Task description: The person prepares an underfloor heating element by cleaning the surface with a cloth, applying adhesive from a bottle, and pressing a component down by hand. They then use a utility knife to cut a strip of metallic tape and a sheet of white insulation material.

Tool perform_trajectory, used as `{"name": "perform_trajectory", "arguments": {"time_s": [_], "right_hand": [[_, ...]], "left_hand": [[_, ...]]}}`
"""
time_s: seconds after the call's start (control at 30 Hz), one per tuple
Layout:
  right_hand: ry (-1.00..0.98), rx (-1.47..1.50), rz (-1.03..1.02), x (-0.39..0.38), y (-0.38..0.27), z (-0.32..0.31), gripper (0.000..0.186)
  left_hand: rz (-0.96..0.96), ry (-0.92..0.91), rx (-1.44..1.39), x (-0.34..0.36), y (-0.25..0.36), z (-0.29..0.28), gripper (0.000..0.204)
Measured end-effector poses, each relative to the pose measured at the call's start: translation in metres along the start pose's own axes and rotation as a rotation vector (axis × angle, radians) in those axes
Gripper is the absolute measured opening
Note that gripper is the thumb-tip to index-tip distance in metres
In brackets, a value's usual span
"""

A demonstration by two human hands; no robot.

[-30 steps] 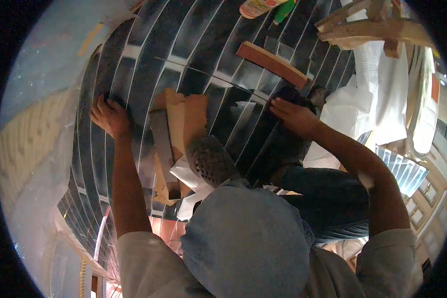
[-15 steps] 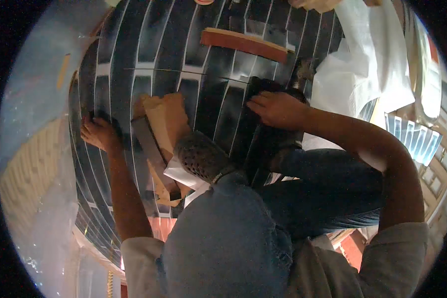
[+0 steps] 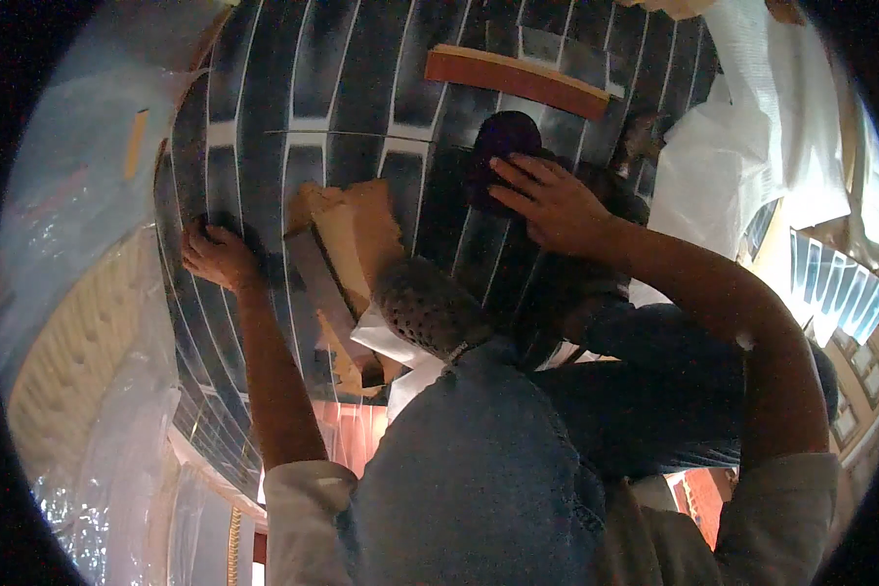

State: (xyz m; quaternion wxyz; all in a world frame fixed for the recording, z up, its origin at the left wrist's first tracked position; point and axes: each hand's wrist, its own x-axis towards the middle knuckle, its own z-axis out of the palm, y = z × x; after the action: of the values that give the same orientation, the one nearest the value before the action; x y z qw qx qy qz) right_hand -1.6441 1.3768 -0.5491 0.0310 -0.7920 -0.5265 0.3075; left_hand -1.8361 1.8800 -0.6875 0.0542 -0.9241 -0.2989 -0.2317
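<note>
My right hand (image 3: 557,207) lies over a dark purple rounded pad (image 3: 506,146), fingers bent across its top. The pad rests on a dark surface (image 3: 361,88) striped with pale lines. Out at the left side, my left hand (image 3: 223,256) leans on the same surface, fingers apart and nothing visible in them. Dark shadow around its fingertips hides some detail. Between my hands lies a piece of torn brown paper (image 3: 366,220) with a long dark strip (image 3: 332,293) on it.
My perforated dark shoe (image 3: 425,308) stands beside the paper. A reddish-brown wooden strip (image 3: 518,83) lies beyond my right hand. White sheeting (image 3: 723,166) hangs at the right, and clear plastic (image 3: 117,420) covers the left side. Part of another person's hand (image 3: 669,8) shows at the top edge.
The view has shifted, so the scene sits further right. My right hand has moved slightly away from me with the purple pad, which now shows more. My left hand stays on the surface.
</note>
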Motion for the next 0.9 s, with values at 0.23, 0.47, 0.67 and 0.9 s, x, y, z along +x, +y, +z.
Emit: {"name": "perform_trajectory", "arguments": {"time_s": [0.23,0.47,0.67,0.9], "right_hand": [[0.224,-0.03,-0.076,0.078,-0.02,0.009,0.054],[0.283,-0.077,-0.171,0.117,-0.024,-0.009,0.044],[0.089,-0.055,-0.16,0.069,-0.004,-0.025,0.042],[-0.352,-0.09,-0.177,0.035,0.031,-0.077,0.047]], "left_hand": [[-0.019,-0.013,-0.001,0.003,0.002,-0.013,0.028],[-0.075,-0.026,0.042,0.007,0.017,-0.018,0.028],[-0.117,-0.093,-0.018,-0.002,0.001,-0.023,0.031],[-0.193,-0.023,-0.094,0.016,0.024,-0.034,0.035]]}}
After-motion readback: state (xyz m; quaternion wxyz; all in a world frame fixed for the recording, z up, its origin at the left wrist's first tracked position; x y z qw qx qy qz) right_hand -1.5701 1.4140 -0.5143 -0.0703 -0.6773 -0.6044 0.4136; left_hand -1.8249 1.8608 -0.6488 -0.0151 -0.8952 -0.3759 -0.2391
